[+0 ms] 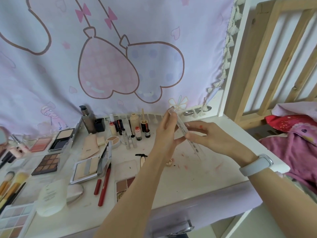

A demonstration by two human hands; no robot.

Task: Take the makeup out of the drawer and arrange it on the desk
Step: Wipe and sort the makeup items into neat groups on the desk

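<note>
Head view looks down on both hands raised over the right part of the bench, with a thin, clear, flat case (184,130) caught between them. Fingers of the left hand (167,129) are closed on its upper end and near edge; fingers of the right hand (201,133) are closed around its lower half, thumb on top. The case stands tilted, edge-on to the camera, its far corner up near the curtain (120,57) and its low end pointing at the bench (197,172); it touches nothing but the hands.

It looks like a slim plastic palette: probably light and stiff, with smooth faces that could slide under a loose pinch. A hinge or lid may flap, and pressed powder inside would crack if dropped, so I would hold it by the long edges, both sides at once, and set it down flat.

Left of the hands lie open palettes, a compact (89,167), small bottles (137,133) and brushes (12,184), already arranged. The bare stretch under the hands seems the obvious landing place.
</note>
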